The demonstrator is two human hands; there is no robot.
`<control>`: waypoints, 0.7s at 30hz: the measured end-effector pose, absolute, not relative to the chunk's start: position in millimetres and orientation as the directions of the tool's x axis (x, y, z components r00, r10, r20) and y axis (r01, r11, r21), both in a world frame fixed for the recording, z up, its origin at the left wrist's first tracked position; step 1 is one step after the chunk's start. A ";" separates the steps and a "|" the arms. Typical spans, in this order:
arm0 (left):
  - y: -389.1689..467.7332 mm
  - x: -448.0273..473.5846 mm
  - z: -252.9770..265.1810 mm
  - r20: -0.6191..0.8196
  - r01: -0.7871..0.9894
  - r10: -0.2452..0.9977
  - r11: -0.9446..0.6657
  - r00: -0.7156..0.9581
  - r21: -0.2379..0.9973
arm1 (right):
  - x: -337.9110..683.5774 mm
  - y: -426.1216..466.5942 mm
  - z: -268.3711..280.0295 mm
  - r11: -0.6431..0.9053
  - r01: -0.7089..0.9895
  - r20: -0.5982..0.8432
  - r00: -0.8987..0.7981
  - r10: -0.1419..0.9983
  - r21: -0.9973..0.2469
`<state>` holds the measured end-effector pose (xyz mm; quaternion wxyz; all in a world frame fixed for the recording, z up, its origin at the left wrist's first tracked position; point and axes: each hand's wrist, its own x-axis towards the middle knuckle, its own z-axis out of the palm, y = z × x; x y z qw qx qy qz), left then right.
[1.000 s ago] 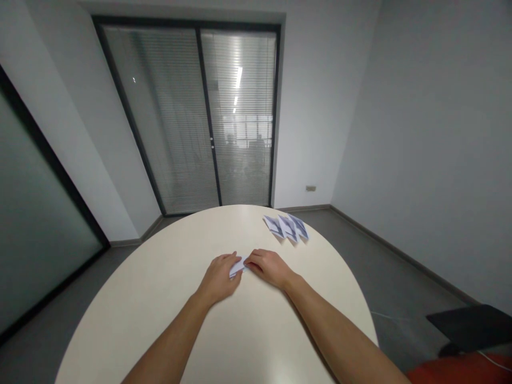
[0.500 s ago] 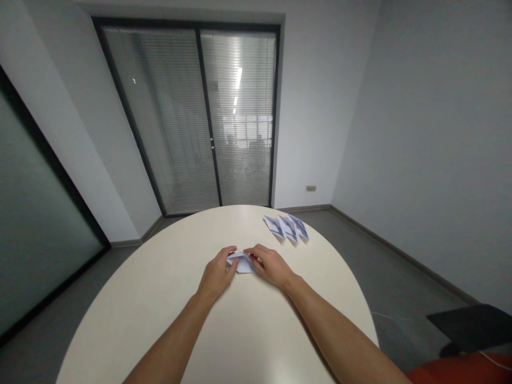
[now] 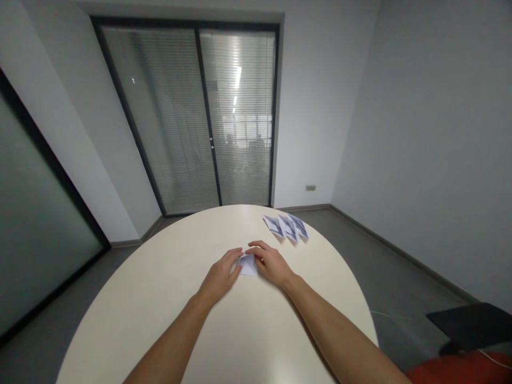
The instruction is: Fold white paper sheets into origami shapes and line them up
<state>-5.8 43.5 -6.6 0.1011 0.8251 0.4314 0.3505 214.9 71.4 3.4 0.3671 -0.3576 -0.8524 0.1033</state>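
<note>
A small piece of folded white paper [image 3: 248, 265] lies on the round cream table [image 3: 160, 298] between my two hands. My left hand [image 3: 222, 271] is closed on its left edge, with the thumb on the near side and the fingers on the far side. At the right edge, my right hand [image 3: 272, 263] grips the sheet with bent fingers, its index finger reaching over the far edge. The fingers cover both side edges of the paper.
Three folded paper pieces [image 3: 287, 228] overlap in a row near the table's far right edge. Beyond the table stand glass doors with blinds [image 3: 240, 133]. A black flat surface [image 3: 472, 322] and something red [image 3: 460, 370] are at the lower right.
The paper's raised far flap has gone down, so the sheet looks flatter and sits slightly to the right. My left hand has shifted a little right; the right fingers have lifted slightly.
</note>
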 end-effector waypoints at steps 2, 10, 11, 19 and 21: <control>45.0 -6.5 -8.0 0.495 0.637 0.764 -0.631 0.413 0.443 | 215.2 71.9 2.3 0.717 0.536 0.547 -0.471 0.692 -0.445; 43.2 -6.8 -5.8 0.447 0.644 0.766 -0.636 0.461 0.425 | 215.0 76.2 -1.8 0.679 0.552 0.496 -0.467 0.732 -0.484; 42.0 -6.7 -4.9 0.440 0.644 0.768 -0.635 0.466 0.426 | 214.6 76.3 -1.7 0.680 0.546 0.491 -0.472 0.733 -0.490; 34.6 -5.4 1.0 0.423 0.635 0.764 -0.642 0.487 0.430 | 213.8 72.5 1.8 0.651 0.571 0.457 -0.464 0.759 -0.500; 34.6 -4.9 1.1 0.416 0.642 0.769 -0.636 0.485 0.428 | 214.6 72.3 1.2 0.640 0.588 0.445 -0.460 0.768 -0.495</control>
